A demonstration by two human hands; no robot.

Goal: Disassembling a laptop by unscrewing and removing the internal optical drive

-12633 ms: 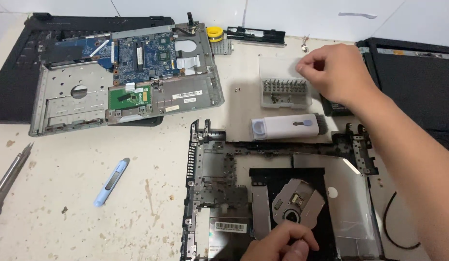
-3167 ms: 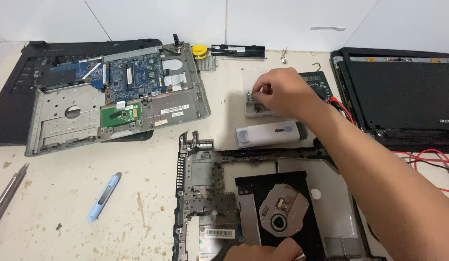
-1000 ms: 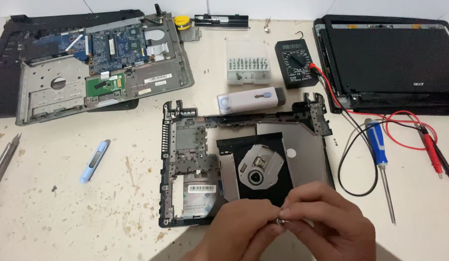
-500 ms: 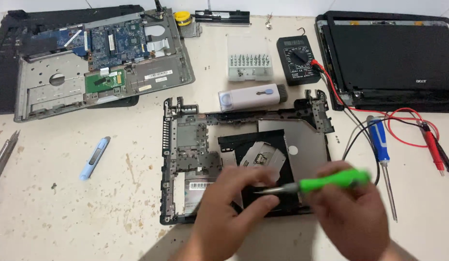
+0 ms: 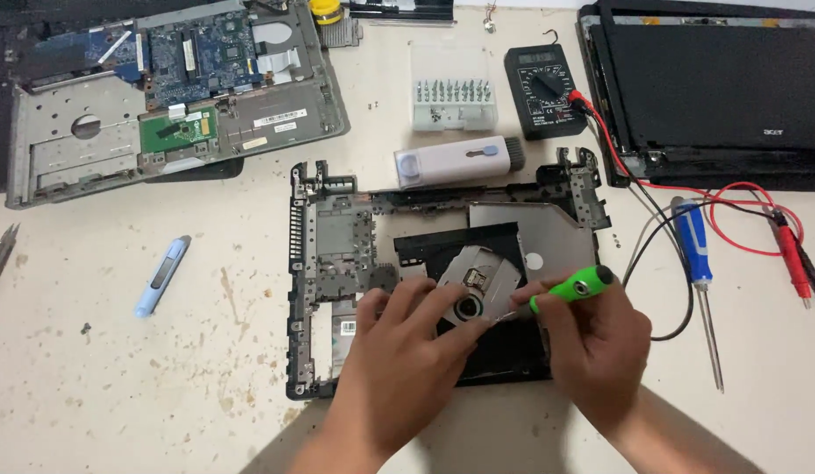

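the right hand (image 5: pixel 592 347) is clenched around a green-handled screwdriver (image 5: pixel 570 290), its thin shaft slanting down and left so the tip meets the optical drive (image 5: pixel 477 281) just beyond the knuckles. the left hand (image 5: pixel 398 338) lies flat on the drive, fingers (image 5: pixel 429 298) spread and pressing, grasping nothing; it seems to steady the part against the tool's push. the drive sits in the black laptop base frame (image 5: pixel 328 263), under the left fingertips and touching them, directly left of the right thumb. a blue screwdriver (image 5: pixel 692 241) lies well apart, right of the right hand.
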